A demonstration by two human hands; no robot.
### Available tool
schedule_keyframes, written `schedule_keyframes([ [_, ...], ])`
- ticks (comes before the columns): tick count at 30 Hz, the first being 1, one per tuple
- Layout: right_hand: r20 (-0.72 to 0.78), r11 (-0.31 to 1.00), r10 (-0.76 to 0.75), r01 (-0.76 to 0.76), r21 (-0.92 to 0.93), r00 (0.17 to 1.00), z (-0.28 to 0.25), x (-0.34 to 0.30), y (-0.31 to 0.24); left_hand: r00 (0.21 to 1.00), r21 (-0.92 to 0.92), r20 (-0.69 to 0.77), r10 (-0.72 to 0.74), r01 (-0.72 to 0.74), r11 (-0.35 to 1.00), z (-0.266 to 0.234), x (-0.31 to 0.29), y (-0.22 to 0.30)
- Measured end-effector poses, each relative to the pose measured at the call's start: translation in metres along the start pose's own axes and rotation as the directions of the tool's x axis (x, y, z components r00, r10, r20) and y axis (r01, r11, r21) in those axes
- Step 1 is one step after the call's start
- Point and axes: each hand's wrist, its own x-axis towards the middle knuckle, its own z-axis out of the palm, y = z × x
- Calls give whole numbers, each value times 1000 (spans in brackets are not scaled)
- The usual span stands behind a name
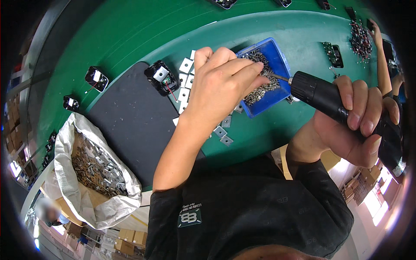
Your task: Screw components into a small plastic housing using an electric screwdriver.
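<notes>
My right hand point(359, 112) is wrapped round a black electric screwdriver point(318, 93), whose bit points left. My left hand point(219, 82) is closed in a pinch at the bit's tip, above a blue bin point(282, 65); what lies between the fingertips is too small to make out. Inside the bin is a heap of small metal screws point(259, 96). Square metal plates point(183, 94) with centre holes lie left of and below my left hand, partly hidden by it. Left of these rests a black plastic housing point(162, 78) with a plate and a red wire in it.
A white sack point(65, 151) of small metal parts stands at the lower left, beside a dark mat point(130, 108). More black housings point(96, 79) lie on the green surface. At the far right, another person's arm point(381, 65) reaches toward a pile of small parts point(360, 41).
</notes>
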Motion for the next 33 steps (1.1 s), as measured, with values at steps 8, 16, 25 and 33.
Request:
schedule_keyframes([
  [8, -22, 999, 16, -17, -44, 1000, 9, 0, 3, 999, 4, -41, 6, -5, 1000, 1, -8, -3],
  [16, 7, 999, 34, -34, -22, 999, 11, 2, 6, 995, -60, -95, -9, 3, 998, -3, -9, 1],
  [25, 11, 987, 48, -49, 150, 999, 19, 2, 3, 968, -152, -245, 49, -89, 984, -2, -18, -4],
  [33, 70, 941, 115, -131, 313, 991, 25, 7, 4, 970, -235, -230, 81, -136, 962, -21, -23, -1],
])
